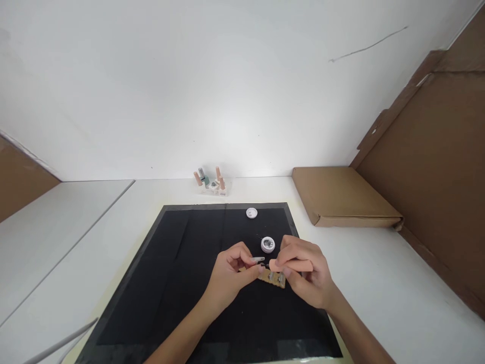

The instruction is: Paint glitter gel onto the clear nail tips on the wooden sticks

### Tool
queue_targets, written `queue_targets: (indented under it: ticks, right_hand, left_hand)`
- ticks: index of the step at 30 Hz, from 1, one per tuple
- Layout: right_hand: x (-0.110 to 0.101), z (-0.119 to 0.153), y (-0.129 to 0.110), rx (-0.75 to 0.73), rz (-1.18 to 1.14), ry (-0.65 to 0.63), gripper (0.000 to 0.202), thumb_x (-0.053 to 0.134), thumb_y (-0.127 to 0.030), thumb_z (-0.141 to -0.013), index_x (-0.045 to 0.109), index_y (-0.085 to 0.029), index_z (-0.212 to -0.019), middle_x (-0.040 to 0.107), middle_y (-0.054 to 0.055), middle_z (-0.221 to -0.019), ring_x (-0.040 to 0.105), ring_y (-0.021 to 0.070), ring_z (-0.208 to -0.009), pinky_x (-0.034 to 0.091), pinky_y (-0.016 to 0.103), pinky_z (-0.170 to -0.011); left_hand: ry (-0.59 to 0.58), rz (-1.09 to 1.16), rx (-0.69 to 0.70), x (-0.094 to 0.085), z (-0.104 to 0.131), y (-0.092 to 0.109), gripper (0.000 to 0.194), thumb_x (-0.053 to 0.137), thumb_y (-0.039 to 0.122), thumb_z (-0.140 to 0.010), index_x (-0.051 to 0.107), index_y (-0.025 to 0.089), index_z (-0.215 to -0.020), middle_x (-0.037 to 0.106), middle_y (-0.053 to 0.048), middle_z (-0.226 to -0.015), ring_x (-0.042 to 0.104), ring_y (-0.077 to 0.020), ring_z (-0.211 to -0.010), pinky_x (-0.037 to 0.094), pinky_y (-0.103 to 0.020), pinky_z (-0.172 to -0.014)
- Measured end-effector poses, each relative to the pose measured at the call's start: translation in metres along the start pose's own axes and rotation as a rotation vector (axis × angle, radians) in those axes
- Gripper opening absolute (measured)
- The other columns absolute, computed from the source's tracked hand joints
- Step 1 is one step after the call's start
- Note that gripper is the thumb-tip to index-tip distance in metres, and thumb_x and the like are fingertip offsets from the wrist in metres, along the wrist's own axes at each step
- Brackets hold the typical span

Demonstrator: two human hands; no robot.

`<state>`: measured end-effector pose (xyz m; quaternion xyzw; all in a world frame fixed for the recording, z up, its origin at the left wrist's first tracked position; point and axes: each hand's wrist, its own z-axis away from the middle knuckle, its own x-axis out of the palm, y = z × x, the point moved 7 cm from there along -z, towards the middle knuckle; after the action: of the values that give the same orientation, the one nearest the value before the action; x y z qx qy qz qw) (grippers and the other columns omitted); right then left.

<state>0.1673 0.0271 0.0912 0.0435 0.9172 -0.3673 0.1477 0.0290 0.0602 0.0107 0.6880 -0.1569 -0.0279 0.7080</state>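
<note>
My left hand [235, 273] pinches a small, pale press-on nail [258, 259] between thumb and fingertips. My right hand [305, 270] grips a nail polish brush by its peach-coloured cap [291, 265]. The brush's dark tip points left, close to the nail; whether they touch I cannot tell. Beneath both hands lies a tan strip [278, 279] with scalloped edges and a few shiny pieces on it, partly covered by my fingers. Just beyond the hands stands a small round white jar [268, 244] with dark, silvery contents. Its likely lid, a white disc [251, 213], lies farther back.
Under the work is a black mat [170, 283] on a white table [379, 283]. Several polish bottles [222, 188] stand in a clear holder by the back wall. To the right lies a flat cardboard box [344, 194], beside an upright cardboard panel [435, 151].
</note>
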Motion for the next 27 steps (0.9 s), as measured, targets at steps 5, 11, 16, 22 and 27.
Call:
queue_targets:
  ticks: [5, 11, 16, 22, 27]
  right_hand:
    - [-0.0008, -0.0010, -0.0015, -0.011, 0.011, 0.007, 0.017, 0.053, -0.007, -0.076, 0.062, -0.020, -0.079, 0.055, -0.001, -0.058, 0.043, 0.0131, -0.052, 0.033, 0.025, -0.048]
    - [-0.0022, -0.0005, 0.0005, 0.015, -0.011, 0.023, 0.016, 0.052, -0.007, -0.076, 0.061, -0.021, -0.077, 0.055, 0.000, -0.060, 0.045, 0.0139, -0.054, 0.033, 0.026, -0.049]
    - [-0.0025, 0.0026, 0.0033, 0.020, -0.012, 0.020, 0.016, 0.053, -0.006, -0.076, 0.060, -0.020, -0.076, 0.056, 0.000, -0.062, 0.045, 0.0136, -0.055, 0.034, 0.026, -0.050]
    - [-0.0032, 0.0026, 0.0053, 0.034, -0.015, 0.020, 0.014, 0.054, -0.008, -0.078, 0.061, -0.020, -0.079, 0.057, 0.000, -0.063, 0.046, 0.0138, -0.057, 0.034, 0.026, -0.052]
    - [-0.0038, 0.0033, 0.0056, 0.042, -0.031, 0.028, 0.015, 0.053, -0.007, -0.078, 0.060, -0.020, -0.076, 0.056, 0.000, -0.063, 0.046, 0.0139, -0.058, 0.034, 0.027, -0.053]
  left_hand:
    - [-0.005, 0.002, 0.008, 0.0004, 0.0009, -0.0001, 0.030, 0.081, 0.022, -0.059, 0.053, 0.013, -0.050, 0.046, 0.004, -0.060, 0.044, -0.0068, -0.053, 0.035, -0.020, -0.050]
    - [-0.007, -0.002, 0.007, 0.0005, 0.0007, 0.0008, 0.029, 0.080, 0.021, -0.060, 0.053, 0.013, -0.051, 0.047, 0.004, -0.061, 0.044, -0.0063, -0.054, 0.035, -0.020, -0.051]
    - [-0.012, -0.011, 0.013, -0.0001, 0.0005, -0.0007, 0.029, 0.079, 0.020, -0.060, 0.053, 0.013, -0.051, 0.046, 0.004, -0.060, 0.044, -0.0061, -0.053, 0.035, -0.020, -0.050]
    - [-0.018, -0.008, 0.008, 0.0003, 0.0010, -0.0022, 0.029, 0.079, 0.020, -0.061, 0.053, 0.013, -0.051, 0.046, 0.005, -0.061, 0.044, -0.0060, -0.053, 0.035, -0.019, -0.050]
    - [-0.013, -0.009, 0.010, 0.0001, 0.0014, -0.0024, 0.030, 0.080, 0.020, -0.060, 0.052, 0.013, -0.051, 0.047, 0.004, -0.061, 0.045, -0.0060, -0.053, 0.036, -0.020, -0.050]
